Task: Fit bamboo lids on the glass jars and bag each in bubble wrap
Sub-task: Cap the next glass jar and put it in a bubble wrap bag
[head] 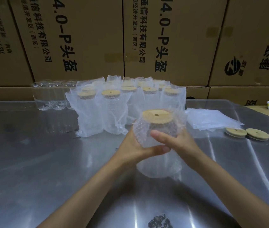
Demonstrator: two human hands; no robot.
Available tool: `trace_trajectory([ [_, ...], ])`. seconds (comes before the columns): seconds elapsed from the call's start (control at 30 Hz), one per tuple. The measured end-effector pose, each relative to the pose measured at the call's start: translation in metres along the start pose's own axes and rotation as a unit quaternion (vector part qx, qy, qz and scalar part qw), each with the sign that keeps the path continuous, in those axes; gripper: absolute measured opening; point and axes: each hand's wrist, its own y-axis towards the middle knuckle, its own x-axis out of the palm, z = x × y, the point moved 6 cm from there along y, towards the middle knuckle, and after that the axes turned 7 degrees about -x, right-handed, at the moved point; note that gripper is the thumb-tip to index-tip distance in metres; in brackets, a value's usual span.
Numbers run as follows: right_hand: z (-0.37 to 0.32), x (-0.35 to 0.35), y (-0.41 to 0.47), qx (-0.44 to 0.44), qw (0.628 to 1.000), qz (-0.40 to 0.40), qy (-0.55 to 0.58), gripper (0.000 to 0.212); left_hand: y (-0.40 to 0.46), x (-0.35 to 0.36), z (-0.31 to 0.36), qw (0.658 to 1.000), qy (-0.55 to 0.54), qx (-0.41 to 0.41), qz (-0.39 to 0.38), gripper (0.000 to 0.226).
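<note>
Fingers [160, 136] of the right hand [178, 142] curl round the near side of a lidded glass jar [160, 129], thumb across the front, while the left hand [130, 148] cups it from the left with its thumb pressed under the right hand; both grip through a bubble-wrap bag [159, 167] whose loose bottom hangs below the hands toward the steel table [48, 162]. Its bamboo lid [157, 116] shows bare at the bag's open mouth, so the jar is in but the wrap is not pulled up past the top as it is on the finished bagged jars [114, 109] standing just beyond. The wrap looks slick, and the jar appears to be held in the air, tilted toward the camera; a slackened grip could let the glass slide down inside the bag and knock the table. Tugging the bag upward unevenly could catch the lid's edge and lift it off. Setting it down too close to the finished group risks toppling those. Unlidded jars [53, 96] stand far left, spare bags [212, 119] and two loose lids [247, 133] to the right.
</note>
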Motion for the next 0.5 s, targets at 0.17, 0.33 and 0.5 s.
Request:
trace_trajectory([
  [0.17,0.014,0.005,-0.002,0.075,0.994,-0.077,0.014,0.107,0.0,-0.017,0.003,0.999,-0.014,-0.008,0.044,0.087],
  [0.33,0.032,0.001,-0.009,0.152,0.976,-0.157,0.023,0.126,-0.002,-0.021,0.005,0.997,-0.022,-0.004,0.067,0.085],
  [0.5,0.047,0.025,-0.015,0.112,0.981,-0.146,-0.057,0.072,-0.003,-0.024,0.006,0.995,-0.041,0.008,0.096,0.075],
])
